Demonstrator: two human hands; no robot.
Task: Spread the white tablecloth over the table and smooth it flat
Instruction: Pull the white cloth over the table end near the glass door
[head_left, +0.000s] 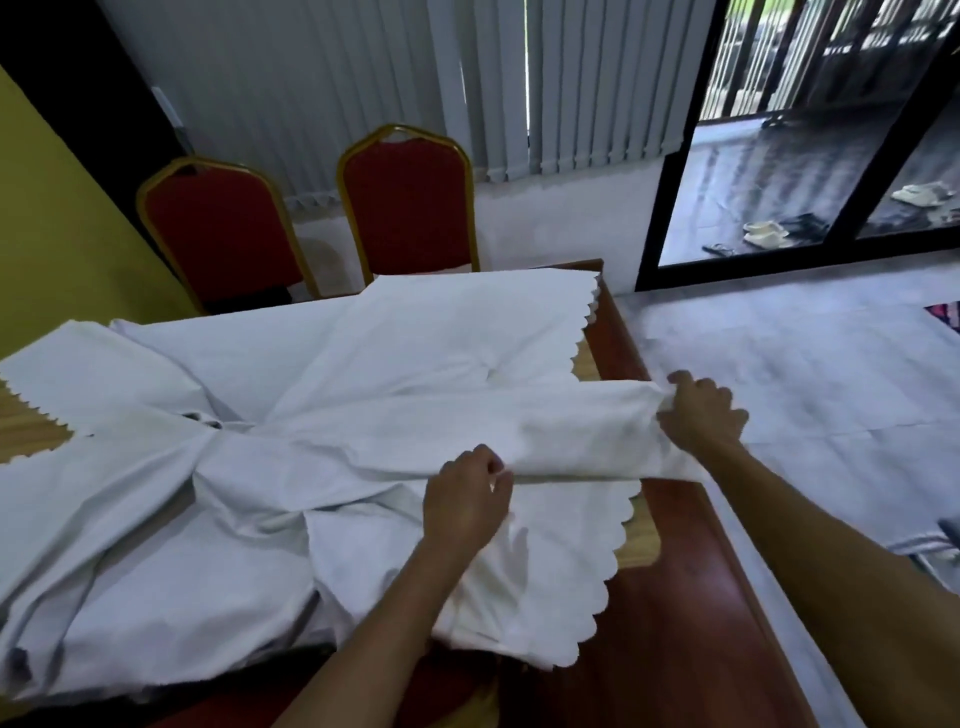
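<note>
A white tablecloth (322, 374) with a scalloped edge lies rumpled and partly folded over a wooden table (670, 597) with a reddish border. My left hand (467, 499) grips a folded band of the cloth near the table's middle right. My right hand (701, 415) clutches the end of that same band, held out past the table's right edge. The band is stretched between both hands. Bare wood shows at the left edge and along the right side.
Two red chairs with gold frames (410, 208) stand at the table's far side, in front of grey vertical blinds (571, 88). A glass door (810, 156) with sandals outside is at the upper right. Pale tiled floor (805, 353) lies right of the table.
</note>
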